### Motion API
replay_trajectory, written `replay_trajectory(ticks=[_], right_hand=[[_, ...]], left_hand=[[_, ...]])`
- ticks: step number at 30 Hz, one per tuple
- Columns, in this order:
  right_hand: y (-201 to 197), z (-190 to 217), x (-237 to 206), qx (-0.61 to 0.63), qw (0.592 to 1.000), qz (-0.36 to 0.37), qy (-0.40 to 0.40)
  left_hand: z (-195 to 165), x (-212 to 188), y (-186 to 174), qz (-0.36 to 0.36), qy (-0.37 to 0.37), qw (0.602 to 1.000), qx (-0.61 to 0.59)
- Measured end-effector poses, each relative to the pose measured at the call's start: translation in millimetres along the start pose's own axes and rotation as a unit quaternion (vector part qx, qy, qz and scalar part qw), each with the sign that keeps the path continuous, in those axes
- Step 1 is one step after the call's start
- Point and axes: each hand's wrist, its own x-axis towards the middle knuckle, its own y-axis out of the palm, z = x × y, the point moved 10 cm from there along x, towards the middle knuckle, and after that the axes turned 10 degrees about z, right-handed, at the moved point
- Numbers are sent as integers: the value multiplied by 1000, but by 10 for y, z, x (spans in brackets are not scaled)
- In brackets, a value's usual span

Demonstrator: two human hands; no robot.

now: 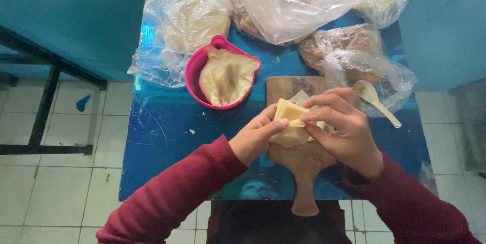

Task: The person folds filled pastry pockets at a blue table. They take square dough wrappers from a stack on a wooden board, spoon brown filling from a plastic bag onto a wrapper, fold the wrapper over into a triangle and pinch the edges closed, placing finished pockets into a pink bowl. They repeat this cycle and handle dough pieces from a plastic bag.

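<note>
Both my hands hold a pale yellow square dough wrapper (288, 115) above a wooden paddle board (302, 165). My left hand (255, 135) supports the wrapper from the left with thumb on top. My right hand (341, 125) pinches its right edge with fingertips. Another flat wrapper (302, 97) lies on the board behind it. Both arms wear dark red sleeves.
A pink bowl (195, 72) of pale filling sits left of the board. A white spoon (374, 99) rests on a plastic bag at right. Several clear plastic bags (283, 11) of dough and pieces crowd the far side of the small blue table (162, 137). Tiled floor surrounds it.
</note>
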Motion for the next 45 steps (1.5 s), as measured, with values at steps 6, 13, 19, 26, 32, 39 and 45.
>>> replay_trajectory(ticks=[6,13,19,26,32,39,45], right_hand=[[-41,32,-43,15,1000,-2,5],[-33,218,-16,-85,995,-15,-50],[-99,298,-69,-89,992,-53,-75],[-177,103,-181,98,991,-84,-26],[-268,332,-340,129,987,-68,-72],[259,266,-364,169,979,109,18],[530,-221,-381,168,957,91,218]], left_hand=[[-4,-8,-46,-18,-7,1000,-5],[43,-48,122,8,-50,999,-5],[39,-32,103,11,-29,999,-5],[6,-20,37,-17,-12,1000,-22],[-171,-43,-83,-66,75,995,-20],[-467,-178,-190,-145,170,975,11],[-622,-209,-174,-144,204,968,23]])
